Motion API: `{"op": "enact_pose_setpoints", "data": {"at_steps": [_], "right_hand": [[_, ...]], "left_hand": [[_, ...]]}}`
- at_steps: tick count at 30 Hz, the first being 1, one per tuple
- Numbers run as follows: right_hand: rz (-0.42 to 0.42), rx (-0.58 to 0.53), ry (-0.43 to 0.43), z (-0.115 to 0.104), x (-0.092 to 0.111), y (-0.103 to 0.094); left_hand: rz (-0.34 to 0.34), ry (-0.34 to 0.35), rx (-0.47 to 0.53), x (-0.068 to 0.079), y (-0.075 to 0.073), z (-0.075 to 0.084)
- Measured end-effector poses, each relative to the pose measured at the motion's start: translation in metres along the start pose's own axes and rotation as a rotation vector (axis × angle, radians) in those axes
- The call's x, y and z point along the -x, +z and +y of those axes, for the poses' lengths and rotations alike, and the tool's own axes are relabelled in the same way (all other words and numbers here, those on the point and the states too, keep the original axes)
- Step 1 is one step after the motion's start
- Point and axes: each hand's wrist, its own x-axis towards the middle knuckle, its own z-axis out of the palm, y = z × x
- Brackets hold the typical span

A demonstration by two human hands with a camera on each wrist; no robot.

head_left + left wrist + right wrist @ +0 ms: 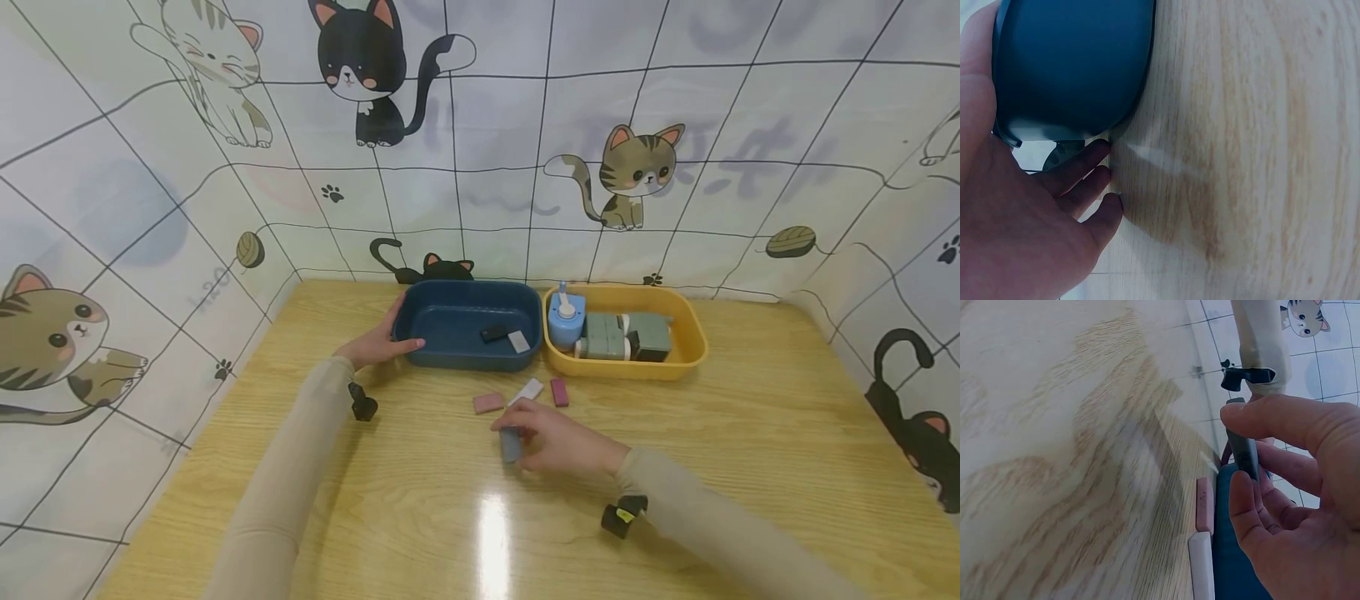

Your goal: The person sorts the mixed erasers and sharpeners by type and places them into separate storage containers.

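My right hand pinches a small flat grey block between thumb and fingers, above the table. In the right wrist view the grey block stands on its narrow side between the fingertips. Close by on the table are a pink block, a white block and a dark red block. My left hand holds the left end of a dark blue bin, its thumb over the rim and its fingers around the outside. Inside the bin lie a black block and a light grey block.
A yellow bin stands right beside the blue one and holds a blue toy-like thing with a white top and grey-green wheeled pieces. Cat-patterned sheets rise behind the wooden table and at both sides.
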Motion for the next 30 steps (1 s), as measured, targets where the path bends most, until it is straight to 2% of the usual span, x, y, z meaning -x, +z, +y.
{"op": "enact_pose_setpoints", "data": {"at_steps": [8,15,24,30], "right_hand": [[0.042,-0.058,0.022,-0.002,-0.006,-0.002],[0.065,-0.112,-0.052,-0.004,-0.016,-0.006],[0.121,-0.077,-0.061,-0.008,-0.027,-0.012],[0.131,-0.039,-0.054,-0.012,-0.034,-0.014]], "left_hand": [[-0.008,0.005,-0.001,0.0,0.0,0.001],[-0.012,0.008,0.003,-0.001,0.0,-0.002],[-0.006,0.011,0.008,-0.004,0.0,-0.005],[0.027,0.023,-0.017,-0.02,0.001,-0.032]]}}
